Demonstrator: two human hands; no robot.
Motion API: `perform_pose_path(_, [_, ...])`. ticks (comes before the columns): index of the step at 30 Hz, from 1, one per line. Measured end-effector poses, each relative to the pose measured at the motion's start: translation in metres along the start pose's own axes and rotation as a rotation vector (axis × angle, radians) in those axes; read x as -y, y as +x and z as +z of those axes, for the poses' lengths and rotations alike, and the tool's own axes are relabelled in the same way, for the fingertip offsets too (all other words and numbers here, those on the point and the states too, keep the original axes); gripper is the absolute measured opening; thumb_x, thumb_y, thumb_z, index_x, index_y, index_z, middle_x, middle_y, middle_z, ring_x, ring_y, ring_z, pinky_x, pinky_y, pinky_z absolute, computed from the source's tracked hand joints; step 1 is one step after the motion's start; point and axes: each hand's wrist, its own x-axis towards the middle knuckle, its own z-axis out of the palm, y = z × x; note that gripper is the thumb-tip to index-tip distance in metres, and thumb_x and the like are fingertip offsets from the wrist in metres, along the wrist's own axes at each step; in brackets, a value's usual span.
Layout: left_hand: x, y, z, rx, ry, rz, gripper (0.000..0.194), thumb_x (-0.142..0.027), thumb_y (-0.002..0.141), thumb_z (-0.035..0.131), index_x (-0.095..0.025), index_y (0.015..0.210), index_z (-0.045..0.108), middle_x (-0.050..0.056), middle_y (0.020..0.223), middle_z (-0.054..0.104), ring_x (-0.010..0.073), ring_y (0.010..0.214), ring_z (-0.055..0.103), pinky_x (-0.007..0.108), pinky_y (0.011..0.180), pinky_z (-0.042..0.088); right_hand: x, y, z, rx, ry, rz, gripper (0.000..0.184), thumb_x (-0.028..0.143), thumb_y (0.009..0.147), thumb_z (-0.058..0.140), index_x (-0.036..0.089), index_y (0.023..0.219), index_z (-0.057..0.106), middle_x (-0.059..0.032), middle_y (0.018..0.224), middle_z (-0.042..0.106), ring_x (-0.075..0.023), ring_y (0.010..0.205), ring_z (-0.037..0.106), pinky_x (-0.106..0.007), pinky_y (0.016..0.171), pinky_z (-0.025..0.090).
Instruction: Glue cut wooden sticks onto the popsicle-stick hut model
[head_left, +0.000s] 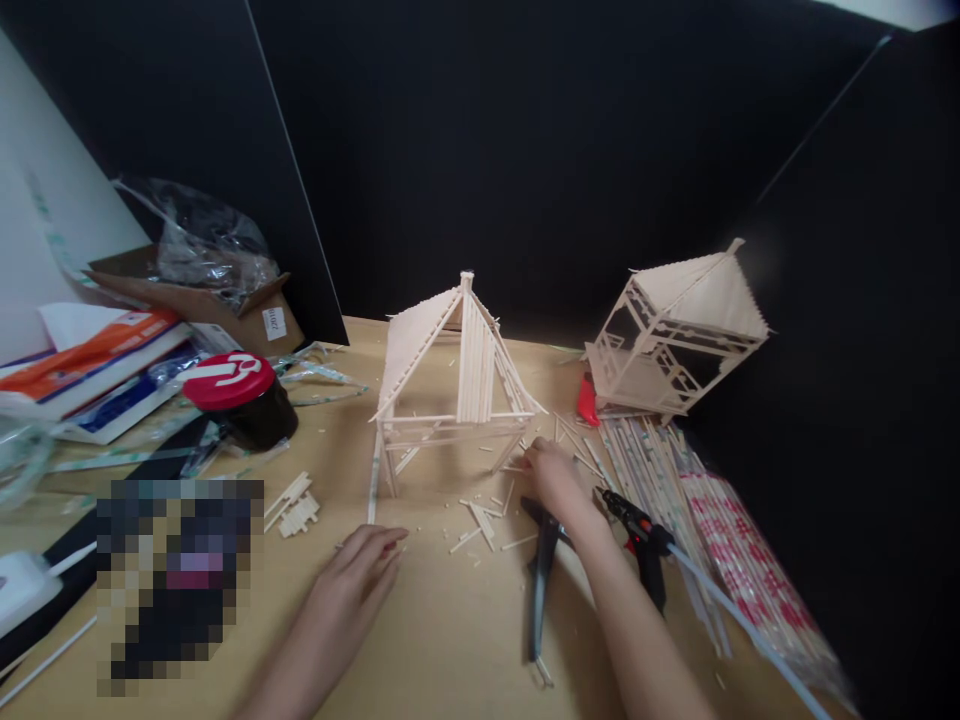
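Observation:
A model pavilion (476, 380) of thin wooden sticks stands on thin legs, its front roof face partly covered by a strip of sticks. Beside its right front leg, my right hand (553, 478) reaches down with fingers curled together among loose sticks; what they grip is hidden. My left hand (364, 565) rests low on the table in front of the pavilion, its fingers loosely bent and the thumb apart. Short cut sticks (480, 520) are scattered between the hands. Under my right wrist lies a black-handled tool like pliers or cutters (541, 585).
A hot glue gun (637, 530) with its pale cord lies right of my right forearm. Behind it are long sticks (637, 455), a red-patterned pack (750, 550) and a second pavilion model (675, 330). At left are a red-lidded jar (240, 400), small stick panels (298, 510) and a cardboard box (255, 310).

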Motion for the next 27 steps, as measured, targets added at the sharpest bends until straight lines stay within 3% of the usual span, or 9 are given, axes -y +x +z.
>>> perform_pose_path(5, [-0.019, 0.004, -0.003, 0.014, -0.211, -0.130, 0.023, -0.043, 0.089, 0.058, -0.025, 0.099, 0.071, 0.005, 0.099, 0.069, 0.0202, 0.088, 0.066, 0.032, 0.082, 0.052, 0.005, -0.030, -0.012, -0.094, 0.127, 0.039, 0.021, 0.009, 0.096, 0.046, 0.013, 0.094, 0.066, -0.0130, 0.099, 0.069, -0.0266, 0.100, 0.062, -0.035, 0.084, 0.042])
perform_pose_path(10, [-0.033, 0.009, -0.006, 0.019, -0.334, -0.227, 0.024, -0.045, 0.085, 0.064, -0.022, 0.086, 0.071, 0.004, 0.087, 0.071, 0.0188, 0.082, 0.067, 0.028, 0.076, 0.053, 0.028, -0.073, -0.020, -0.075, 0.335, 0.036, 0.012, 0.018, 0.099, 0.050, 0.018, 0.097, 0.062, -0.0060, 0.092, 0.070, -0.0207, 0.087, 0.066, -0.028, 0.075, 0.045])
perform_pose_path(16, [-0.069, 0.022, 0.004, 0.108, -0.573, -0.308, 0.036, -0.047, 0.081, 0.068, -0.019, 0.102, 0.073, 0.006, 0.093, 0.078, 0.0193, 0.082, 0.072, 0.029, 0.076, 0.058, 0.078, -0.104, -0.016, -0.061, 1.050, -0.031, 0.012, 0.031, 0.099, 0.053, 0.022, 0.097, 0.062, 0.0003, 0.091, 0.069, -0.0142, 0.080, 0.063, -0.023, 0.071, 0.045])
perform_pose_path(19, [-0.085, 0.032, 0.005, 0.122, -0.650, -0.289, 0.032, -0.045, 0.079, 0.071, -0.018, 0.096, 0.074, 0.006, 0.098, 0.077, 0.0157, 0.077, 0.070, 0.026, 0.073, 0.057, 0.093, -0.106, -0.013, -0.060, 1.282, 0.003, 0.015, 0.035, 0.096, 0.058, 0.022, 0.094, 0.064, 0.0008, 0.089, 0.070, -0.0140, 0.078, 0.062, -0.024, 0.071, 0.045])
perform_pose_path(23, [-0.094, 0.044, 0.002, 0.089, -0.707, -0.276, 0.026, -0.042, 0.076, 0.076, -0.018, 0.081, 0.072, 0.004, 0.090, 0.076, 0.0107, 0.067, 0.061, 0.021, 0.062, 0.051, 0.100, -0.105, -0.010, -0.117, 1.396, 0.040, 0.017, 0.037, 0.094, 0.061, 0.021, 0.092, 0.065, 0.0007, 0.086, 0.069, -0.0147, 0.079, 0.062, -0.026, 0.073, 0.046])
perform_pose_path(27, [-0.094, 0.051, -0.001, 0.035, -0.751, -0.294, 0.029, -0.044, 0.075, 0.077, -0.017, 0.079, 0.069, 0.003, 0.087, 0.074, 0.0091, 0.063, 0.058, 0.022, 0.063, 0.051, 0.098, -0.110, -0.007, -0.121, 1.361, 0.056, 0.016, 0.035, 0.093, 0.060, 0.021, 0.094, 0.066, 0.0006, 0.086, 0.069, -0.0143, 0.076, 0.060, -0.025, 0.071, 0.045])
